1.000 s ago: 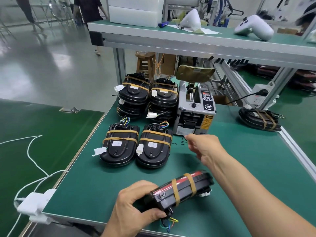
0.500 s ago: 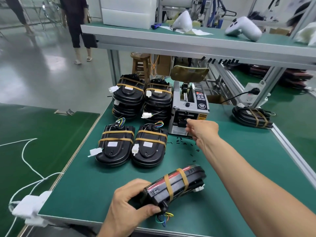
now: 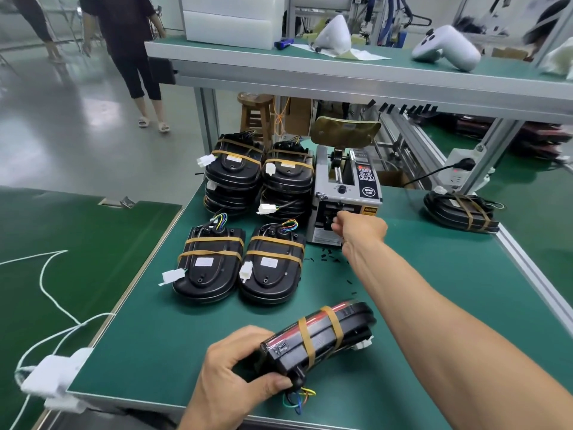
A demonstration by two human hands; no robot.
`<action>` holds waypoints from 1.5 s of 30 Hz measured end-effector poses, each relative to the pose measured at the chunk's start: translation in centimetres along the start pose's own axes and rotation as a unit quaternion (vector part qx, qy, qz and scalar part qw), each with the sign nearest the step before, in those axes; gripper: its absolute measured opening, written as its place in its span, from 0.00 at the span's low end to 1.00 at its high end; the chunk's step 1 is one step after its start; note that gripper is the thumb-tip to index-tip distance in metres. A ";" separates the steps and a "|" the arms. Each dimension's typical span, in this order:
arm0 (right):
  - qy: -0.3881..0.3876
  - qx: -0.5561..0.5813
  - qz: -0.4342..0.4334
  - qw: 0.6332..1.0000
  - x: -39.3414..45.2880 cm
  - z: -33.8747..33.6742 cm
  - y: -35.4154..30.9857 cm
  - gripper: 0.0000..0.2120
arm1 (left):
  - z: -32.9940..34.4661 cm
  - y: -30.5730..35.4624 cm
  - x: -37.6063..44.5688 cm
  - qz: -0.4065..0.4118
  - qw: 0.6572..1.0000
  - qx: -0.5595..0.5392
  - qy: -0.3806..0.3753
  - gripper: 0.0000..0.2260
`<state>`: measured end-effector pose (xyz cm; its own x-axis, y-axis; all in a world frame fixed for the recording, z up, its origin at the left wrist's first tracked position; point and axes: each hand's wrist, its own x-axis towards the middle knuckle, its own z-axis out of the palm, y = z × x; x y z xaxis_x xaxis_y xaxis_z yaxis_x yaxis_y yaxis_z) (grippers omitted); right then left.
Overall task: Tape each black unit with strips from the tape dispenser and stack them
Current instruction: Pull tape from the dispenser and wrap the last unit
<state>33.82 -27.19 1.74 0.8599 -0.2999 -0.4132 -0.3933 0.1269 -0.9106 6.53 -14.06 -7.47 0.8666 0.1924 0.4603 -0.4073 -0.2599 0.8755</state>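
Note:
My left hand grips the near end of a black unit standing on its edge at the table's front, two tan tape bands around it. My right hand reaches the outlet slot of the grey tape dispenser, fingers curled at the slot; any strip between them is too small to see. Two taped black units lie flat side by side mid-table. Behind them stand two stacks of taped units.
Another taped unit lies at the right by the table's aluminium edge. A shelf overhangs the back. Small black scraps litter the mat by the dispenser. White cable and adapter hang at the left. A person stands on the floor beyond.
My right hand has moved forward from above the mat to the dispenser's outlet slot. My left hand keeps holding the unit in the same place.

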 end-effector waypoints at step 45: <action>-0.136 -0.457 -0.266 0.838 3.5 -11.1 3.1 0.10 | 0.0 0.3 0.0 -0.019 1.000 0.010 0.005 0.19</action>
<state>32.00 -38.31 -2.48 0.9862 0.1579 -0.0499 0.0914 -0.7702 -0.6312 6.37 -14.14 -7.24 0.8780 0.2121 0.4292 -0.3687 -0.2721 0.8888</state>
